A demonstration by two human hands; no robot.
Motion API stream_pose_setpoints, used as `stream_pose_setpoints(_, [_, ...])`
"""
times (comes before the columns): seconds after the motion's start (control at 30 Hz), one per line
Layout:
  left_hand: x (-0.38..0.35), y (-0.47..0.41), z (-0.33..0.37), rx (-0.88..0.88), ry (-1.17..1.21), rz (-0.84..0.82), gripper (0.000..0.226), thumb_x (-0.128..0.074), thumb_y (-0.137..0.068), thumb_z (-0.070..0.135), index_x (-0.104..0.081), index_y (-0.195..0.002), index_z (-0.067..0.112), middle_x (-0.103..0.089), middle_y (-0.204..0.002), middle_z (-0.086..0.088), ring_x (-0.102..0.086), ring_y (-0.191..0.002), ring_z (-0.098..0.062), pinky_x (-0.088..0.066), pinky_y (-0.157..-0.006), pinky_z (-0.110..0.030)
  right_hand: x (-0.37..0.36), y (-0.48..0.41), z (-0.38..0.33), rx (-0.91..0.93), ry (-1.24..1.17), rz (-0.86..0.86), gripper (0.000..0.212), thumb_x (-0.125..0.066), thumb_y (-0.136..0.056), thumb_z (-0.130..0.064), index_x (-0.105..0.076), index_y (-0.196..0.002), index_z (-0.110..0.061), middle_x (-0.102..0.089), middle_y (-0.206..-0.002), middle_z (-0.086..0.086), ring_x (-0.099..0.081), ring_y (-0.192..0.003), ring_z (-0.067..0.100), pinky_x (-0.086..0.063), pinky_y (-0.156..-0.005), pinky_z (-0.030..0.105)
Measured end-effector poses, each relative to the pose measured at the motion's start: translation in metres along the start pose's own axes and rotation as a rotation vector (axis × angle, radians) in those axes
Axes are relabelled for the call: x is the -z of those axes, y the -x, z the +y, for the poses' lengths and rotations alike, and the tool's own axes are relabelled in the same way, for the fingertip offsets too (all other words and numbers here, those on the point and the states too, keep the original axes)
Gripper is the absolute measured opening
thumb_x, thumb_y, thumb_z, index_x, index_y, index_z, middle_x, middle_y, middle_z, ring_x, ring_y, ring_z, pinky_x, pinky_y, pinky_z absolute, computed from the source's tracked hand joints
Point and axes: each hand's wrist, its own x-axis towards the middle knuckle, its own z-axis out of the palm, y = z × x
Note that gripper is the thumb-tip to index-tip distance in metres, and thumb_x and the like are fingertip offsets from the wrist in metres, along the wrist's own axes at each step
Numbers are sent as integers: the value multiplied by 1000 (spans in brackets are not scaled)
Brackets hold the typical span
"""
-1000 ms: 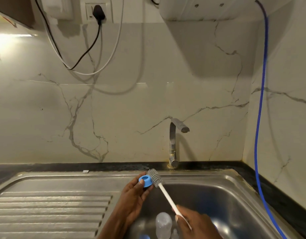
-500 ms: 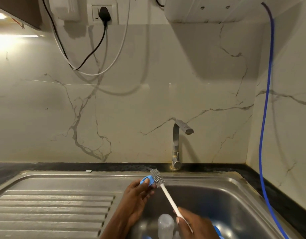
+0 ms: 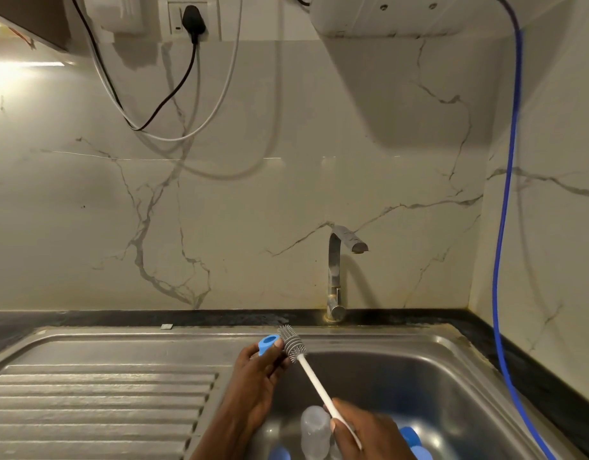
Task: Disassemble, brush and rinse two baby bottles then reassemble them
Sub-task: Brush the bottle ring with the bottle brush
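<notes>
Right hand [image 3: 372, 433]: fingers curled round the white handle of the brush [image 3: 314, 381]. Just beside it, a clear bottle [image 3: 314, 429] sits in the sink [image 3: 419, 376], along with loose blue parts [image 3: 411, 435]. Left hand [image 3: 256, 376]: fingers pinch a blue ring [image 3: 269, 344] over the sink's edge, bristles against its side. Step, as judged: brushing the ring. Tap [image 3: 336, 270]: no water seen. Next move probably calls for working the bristles through the ring's opening, then rinsing.

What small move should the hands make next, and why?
Probably push the brush head into the blue ring: the left hand holds the ring up, the head lies just beside its opening, and the right hand grips the brush handle.
</notes>
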Motion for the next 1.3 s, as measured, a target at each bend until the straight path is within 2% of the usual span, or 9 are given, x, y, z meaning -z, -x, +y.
stream_pose_setpoints(0.13, [3, 0, 5, 29, 42, -15, 40, -68, -76, 16, -60, -110, -2, -71, -104, -20, -70, -87, -24, -60, -68, -27, 7, 10, -20, -26, -20, -44, 67, -25, -88, -55, -37, -147, -26, -57, -135, 0, -50, -128, 17, -33, -102, 19])
stream_pose_setpoints(0.23, [-4, 7, 7, 115, 31, -143, 44, -65, -80, 16, -59, -119, -3, -68, -117, -24, -68, -102, -32, -58, -88, -37, 9, 14, -22, -54, 49, 180, 42, -37, -102, -44, -38, -144, -38, -51, -142, -9, -47, -130, 8, -30, -104, 13])
stream_pose_setpoints(0.37, [-12, 12, 5, 154, 26, -206, 28, -52, -94, 5, -59, -121, 4, -68, -116, -25, -68, -107, -38, -51, -96, -43, 15, 21, -17, -19, 29, 218, 40, -38, -103, -40, -40, -143, -37, -48, -144, -13, -44, -133, 5, -25, -105, 10])
stream_pose_setpoints(0.6, [0, 4, 11, 48, 78, -73, 19, -55, -92, 0, -58, -111, -1, -66, -106, -28, -71, -78, -30, -62, -65, -30, 18, 6, -23, -90, 53, 74, 44, -26, -102, -52, -39, -140, -37, -57, -132, -19, -50, -123, -3, -31, -97, 7])
stream_pose_setpoints(0.7, [6, 3, 15, 58, 81, -94, 31, -60, -79, 5, -63, -109, -1, -68, -103, -25, -70, -78, -27, -61, -63, -27, 14, 12, -23, -38, 69, 18, 100, -5, -50, -82, -50, -131, -44, -59, -73, -31, -58, -96, -9, -36, -74, 2])
stream_pose_setpoints(0.77, [7, 3, 14, 80, 53, -115, 40, -62, -73, 10, -65, -112, 0, -69, -109, -24, -67, -89, -30, -61, -67, -30, 14, 15, -17, -2, 36, -6, 109, -12, -49, -92, -50, -134, -37, -58, -88, -24, -61, -106, 3, -37, -82, 8])
stream_pose_setpoints(0.9, [-2, 5, 7, 83, -8, -176, 30, -60, -82, -2, -64, -112, 0, -71, -104, -22, -63, -96, -32, -57, -79, -35, 18, 14, -19, -62, -9, 93, 40, -36, -102, -48, -43, -139, -35, -52, -135, -13, -47, -129, 6, -29, -106, 12])
stream_pose_setpoints(1.03, [0, 4, 8, 21, -76, -161, 40, -61, -78, -8, -61, -118, -5, -70, -96, -21, -62, -77, -25, -57, -61, -24, 1, 7, -17, -67, 30, 130, 26, -40, -92, -60, -61, -107, -54, -54, -88, -22, -57, -107, 1, -38, -100, 12])
stream_pose_setpoints(1.3, [1, 7, 7, 104, -174, -127, 49, -67, -79, -4, -50, -124, 2, -68, -91, -20, -65, -66, -23, -57, -59, -27, 10, 20, -6, -42, 22, 196, 27, -46, -98, -44, -56, -123, -45, -64, -108, -9, -59, -110, 10, -38, -79, 8])
